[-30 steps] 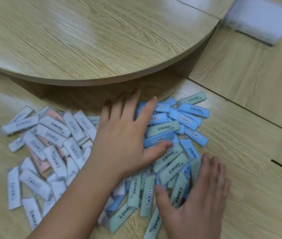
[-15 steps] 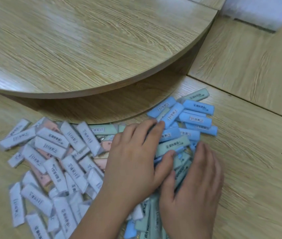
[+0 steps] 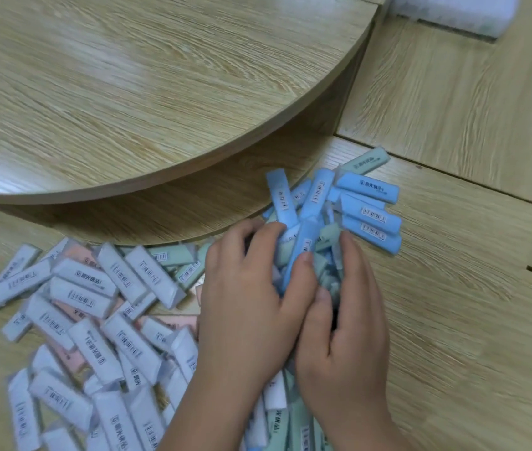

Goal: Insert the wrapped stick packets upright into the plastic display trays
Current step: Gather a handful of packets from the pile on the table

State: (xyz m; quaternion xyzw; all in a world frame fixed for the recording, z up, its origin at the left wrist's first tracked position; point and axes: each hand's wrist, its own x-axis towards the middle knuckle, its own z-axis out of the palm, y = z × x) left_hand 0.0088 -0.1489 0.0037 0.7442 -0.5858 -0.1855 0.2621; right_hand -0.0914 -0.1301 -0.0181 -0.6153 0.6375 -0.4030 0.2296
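Head view: left hand (image 3: 245, 304) and right hand (image 3: 342, 330), cupped together, clamp a bunch of blue and green stick packets (image 3: 303, 229) just beside the round worktop (image 3: 160, 92); white packets (image 3: 95, 320) lie scattered on the floor (image 3: 453, 320) left of the bunch.

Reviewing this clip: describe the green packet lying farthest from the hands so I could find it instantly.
Start at the round wooden tabletop and follow its curved edge down to the right, to the blue packets beyond the hands. The green packet lies at that cluster's far top edge, the only mint-green one among blue neighbours.
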